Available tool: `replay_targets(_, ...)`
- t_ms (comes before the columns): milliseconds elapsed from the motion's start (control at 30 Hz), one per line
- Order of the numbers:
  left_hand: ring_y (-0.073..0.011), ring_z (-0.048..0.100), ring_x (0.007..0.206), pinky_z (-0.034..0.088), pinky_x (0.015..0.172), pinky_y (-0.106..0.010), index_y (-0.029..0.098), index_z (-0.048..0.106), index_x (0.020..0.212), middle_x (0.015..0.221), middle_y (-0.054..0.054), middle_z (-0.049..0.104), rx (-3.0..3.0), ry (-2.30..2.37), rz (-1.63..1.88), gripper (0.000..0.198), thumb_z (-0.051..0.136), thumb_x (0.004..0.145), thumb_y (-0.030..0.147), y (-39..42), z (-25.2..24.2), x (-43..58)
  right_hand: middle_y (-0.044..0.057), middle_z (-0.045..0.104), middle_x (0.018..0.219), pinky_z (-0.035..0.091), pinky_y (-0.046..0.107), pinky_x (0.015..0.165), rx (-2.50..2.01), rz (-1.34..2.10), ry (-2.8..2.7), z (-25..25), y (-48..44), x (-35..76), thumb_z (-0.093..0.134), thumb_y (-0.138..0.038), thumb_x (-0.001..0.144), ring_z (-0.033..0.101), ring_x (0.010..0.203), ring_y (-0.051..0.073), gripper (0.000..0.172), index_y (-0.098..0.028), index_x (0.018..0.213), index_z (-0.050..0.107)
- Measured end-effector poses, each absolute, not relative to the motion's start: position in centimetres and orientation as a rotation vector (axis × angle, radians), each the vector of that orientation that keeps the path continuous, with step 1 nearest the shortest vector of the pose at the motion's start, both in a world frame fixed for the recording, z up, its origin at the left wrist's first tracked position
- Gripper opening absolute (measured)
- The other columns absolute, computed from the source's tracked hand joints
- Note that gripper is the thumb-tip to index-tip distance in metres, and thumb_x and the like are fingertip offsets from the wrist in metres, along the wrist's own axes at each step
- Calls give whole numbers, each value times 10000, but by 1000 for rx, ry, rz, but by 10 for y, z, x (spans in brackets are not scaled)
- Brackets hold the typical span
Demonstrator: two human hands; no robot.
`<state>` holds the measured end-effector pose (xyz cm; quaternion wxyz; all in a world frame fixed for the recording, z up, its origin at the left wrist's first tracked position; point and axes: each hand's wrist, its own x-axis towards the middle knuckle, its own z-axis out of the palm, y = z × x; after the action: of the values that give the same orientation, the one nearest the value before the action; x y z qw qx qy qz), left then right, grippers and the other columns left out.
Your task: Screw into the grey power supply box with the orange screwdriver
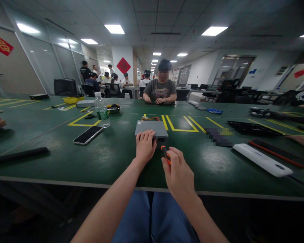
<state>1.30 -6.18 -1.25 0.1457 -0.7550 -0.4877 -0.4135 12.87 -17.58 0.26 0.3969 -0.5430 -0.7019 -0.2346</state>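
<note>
A grey metal computer power supply [153, 126] lies on the green table in front of me, with a bundle of coloured wires [153, 118] at its far side. Over its near left edge my left hand [145, 145] is closed, fingers on the top and steadying the box. My right hand [180, 172] grips an orange and black screwdriver [165, 154] just right of the box's near face, where a socket shows. The screwdriver's tip is too small to make out, so I cannot tell whether it touches the box.
Left of the box are a phone [88, 135], a water bottle [102, 113] and a bowl [114, 108] of tools. A white device [262, 159] and an orange-edged bar [278, 153] lie right. Another person [160, 88] sits opposite. The table's front edge [96, 185] runs below my forearms.
</note>
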Motion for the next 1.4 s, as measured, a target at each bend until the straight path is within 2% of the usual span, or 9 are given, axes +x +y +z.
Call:
replay_targets(67,-192,443,1172,240,1039,-408,224,488,1152,1237,-47,544,-2168,-1411,-1191,313,438,843,238,-61,-13,13,192,466,1245,474,365,813,-1314,-589,-1853,0,-179,125,366,-184,879,489,1121,245,261,-116,1099,489)
replay_targets(133,-188,441,1174,241,1038,-402,221,484,1150,1235,-42,546,-2171,-1408,-1189,310,435,845,241,-59,-14,13,173,454,1274,454,370,869,-1215,-627,-1963,-4,-178,123,359,-95,855,433,1187,233,307,-142,1130,486)
replay_targets(267,-184,437,1175,238,1039,-397,221,479,1151,1232,-32,548,-2175,-1400,-1189,315,443,838,231,-58,-16,13,94,606,1083,484,250,737,-1135,-746,-1903,-5,-168,125,460,-140,858,602,925,162,210,-208,1036,549)
replay_targets(367,-184,433,1181,231,1043,-398,221,479,1151,1234,-36,545,-2178,-1394,-1186,317,444,836,224,-59,-15,13,71,645,933,477,222,651,-1199,-689,-1725,0,-162,129,517,-260,853,625,752,136,138,-182,961,555)
replay_targets(600,-177,440,1179,237,1041,-396,235,485,1140,1236,-32,544,-2155,-1399,-1193,302,443,841,227,-59,-15,13,203,426,1292,451,387,867,-1019,-575,-1978,-7,-169,128,407,-159,856,431,1194,248,247,-131,1090,483)
replay_targets(833,-173,450,1172,242,1043,-384,237,489,1139,1228,-32,552,-2141,-1390,-1174,298,451,843,228,-59,-14,12,98,635,995,494,237,709,-966,-600,-1707,-5,-152,140,509,-181,847,630,845,150,161,-189,1006,529)
replay_targets(1033,-175,447,1180,244,1042,-387,241,488,1150,1235,-32,548,-2155,-1368,-1154,307,450,845,227,-60,-13,11,178,527,1176,484,356,831,-952,-474,-1783,-8,-155,142,405,-152,862,530,1086,215,294,-137,1156,409)
replay_targets(1267,-182,440,1189,223,1058,-400,231,477,1172,1246,-37,542,-2151,-1345,-1114,338,461,834,226,-56,-17,10,96,638,1012,494,263,724,-934,-609,-1709,-14,-152,138,546,-228,833,624,861,166,180,-200,1008,519)
replay_targets(1400,-188,432,1198,229,1055,-409,227,477,1171,1254,-45,534,-2136,-1342,-1114,341,465,830,217,-56,-19,11,120,614,1036,499,294,733,-918,-560,-1694,-15,-150,140,547,-244,821,609,894,188,190,-182,996,510)
